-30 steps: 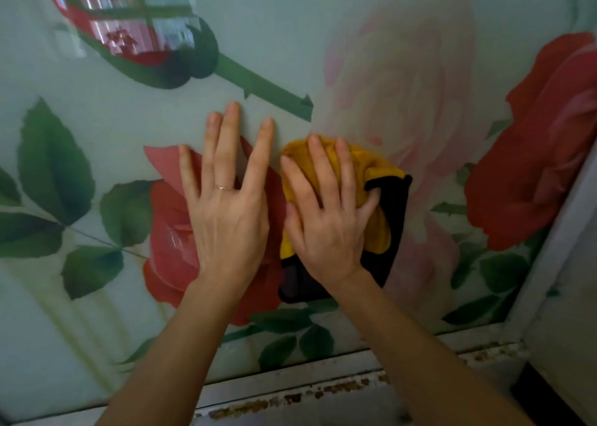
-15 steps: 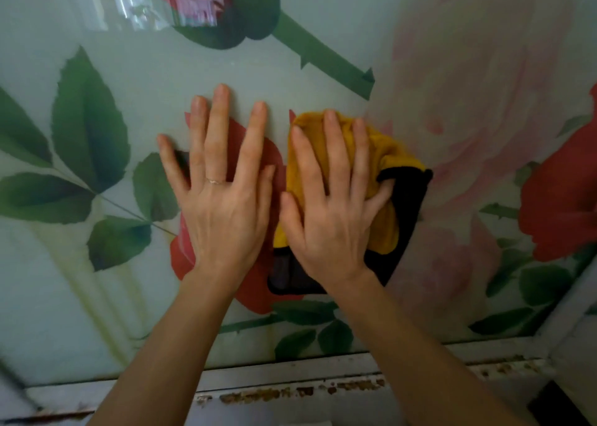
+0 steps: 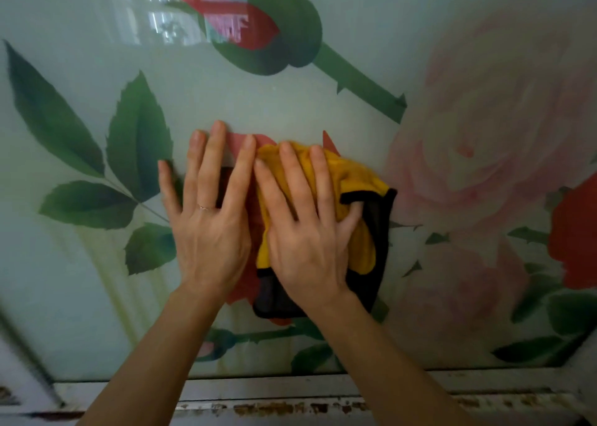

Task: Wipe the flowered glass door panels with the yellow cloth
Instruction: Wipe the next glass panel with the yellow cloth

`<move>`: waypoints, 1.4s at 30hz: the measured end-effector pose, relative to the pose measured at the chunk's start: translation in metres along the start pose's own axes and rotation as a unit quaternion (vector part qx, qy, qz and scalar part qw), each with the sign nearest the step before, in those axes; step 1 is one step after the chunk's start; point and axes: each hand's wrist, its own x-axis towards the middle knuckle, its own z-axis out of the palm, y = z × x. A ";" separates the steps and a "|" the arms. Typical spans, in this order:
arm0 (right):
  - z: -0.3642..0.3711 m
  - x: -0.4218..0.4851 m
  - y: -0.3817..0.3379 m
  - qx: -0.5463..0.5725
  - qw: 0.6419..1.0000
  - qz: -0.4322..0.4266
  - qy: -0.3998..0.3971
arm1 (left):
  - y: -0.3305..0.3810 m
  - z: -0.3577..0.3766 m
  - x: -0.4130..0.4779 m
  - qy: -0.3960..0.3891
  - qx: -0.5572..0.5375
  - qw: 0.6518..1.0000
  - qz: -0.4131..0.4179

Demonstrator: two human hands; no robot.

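Head view: we are pressing the yellow cloth (image 3: 352, 180) on the glass door panel (image 3: 274, 108), near its bottom edge, right hand (image 3: 307, 244) spread; left hand (image 3: 210, 235) lying flat alongside, perhaps touching it.

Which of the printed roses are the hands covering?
The central red rose, under the hands and yellow cloth; the pale pink rose and other red blooms are uncovered.

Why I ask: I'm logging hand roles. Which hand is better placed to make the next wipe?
The right hand: its straight fingers press the yellow cloth flat against the glass door panel. The left hand rests bare on the glass beside it.
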 end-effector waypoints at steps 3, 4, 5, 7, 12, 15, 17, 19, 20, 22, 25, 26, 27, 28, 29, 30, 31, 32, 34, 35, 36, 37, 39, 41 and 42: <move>-0.008 0.000 0.018 0.006 1.000 -0.026 -0.012 | -0.001 0.000 -0.001 0.006 0.011 1.000 -0.004; -0.011 0.000 0.027 0.000 1.000 -0.027 -0.013 | -0.001 0.001 -0.001 0.008 0.007 1.000 -0.010; -0.013 0.000 0.037 -0.009 1.000 -0.021 -0.012 | 0.000 0.003 -0.002 0.011 0.005 1.000 -0.012; -0.015 -0.001 0.051 -0.026 1.000 0.008 -0.013 | 0.001 0.003 -0.003 0.015 0.007 1.000 -0.012; 0.000 0.004 0.026 -0.054 0.992 0.109 0.033 | -0.002 -0.002 -0.003 0.008 0.010 1.000 -0.024; 0.010 0.010 -0.017 -0.034 0.995 0.089 0.029 | -0.004 -0.002 -0.002 0.009 0.012 0.999 -0.028; 0.012 0.010 -0.031 -0.008 0.998 0.067 0.006 | -0.009 -0.002 -0.004 0.009 0.019 0.999 -0.028; 0.010 0.009 -0.031 0.012 0.998 0.055 -0.008 | -0.015 -0.003 -0.006 0.011 0.028 0.999 -0.024; 0.008 0.008 -0.026 0.016 0.999 0.040 -0.014 | -0.016 -0.003 -0.007 0.011 0.027 0.999 -0.024; 0.002 0.006 -0.013 0.018 1.000 0.004 -0.025 | -0.015 -0.005 -0.006 0.007 0.021 0.999 -0.026; -0.004 0.007 0.011 0.011 1.000 0.027 0.001 | -0.014 -0.007 -0.007 -0.001 0.013 1.000 -0.019; -0.004 0.008 0.018 0.012 0.999 0.051 0.015 | -0.015 -0.008 -0.007 -0.002 0.011 1.000 -0.013; -0.003 0.009 0.022 0.014 0.997 0.073 0.028 | -0.017 -0.009 -0.007 -0.002 0.010 1.000 -0.006; -0.001 0.011 0.023 0.012 0.995 0.093 0.037 | -0.019 -0.010 -0.007 -0.005 0.009 1.000 0.001; 0.001 0.013 0.020 -0.001 0.993 0.111 0.047 | -0.022 -0.012 -0.007 -0.009 0.010 1.000 0.006; 0.004 0.015 0.014 -0.020 0.990 0.126 0.059 | -0.024 -0.013 -0.008 -0.012 0.012 1.000 0.008; 0.008 0.018 0.005 -0.040 0.988 0.134 0.069 | -0.027 -0.015 -0.009 -0.013 0.015 1.000 0.005; 0.013 0.021 -0.008 -0.052 0.987 0.133 0.074 | -0.030 -0.016 -0.010 -0.013 0.018 1.000 0.001; 0.021 0.023 -0.035 -0.055 0.991 0.099 0.067 | -0.038 -0.020 -0.012 -0.013 0.026 1.000 -0.002; 0.024 0.022 -0.048 -0.045 0.994 0.082 0.058 | -0.043 -0.022 -0.014 -0.018 0.027 0.999 0.000; 0.027 0.021 -0.059 -0.027 0.996 0.073 0.052 | -0.048 -0.024 -0.017 -0.024 0.027 0.999 0.003; 0.028 0.020 -0.067 -0.012 0.996 0.072 0.046 | -0.053 -0.027 -0.018 -0.026 0.029 0.999 0.005; 0.026 0.018 -0.070 -0.001 0.997 0.065 0.029 | -0.063 -0.031 -0.020 -0.025 0.038 0.999 0.011; 0.020 0.016 -0.060 -0.003 1.000 0.027 -0.006 | -0.069 -0.033 -0.020 -0.027 0.035 0.999 0.017; 0.017 0.015 -0.049 -0.004 1.000 0.015 -0.019 | -0.068 -0.033 -0.019 -0.026 0.034 0.999 0.019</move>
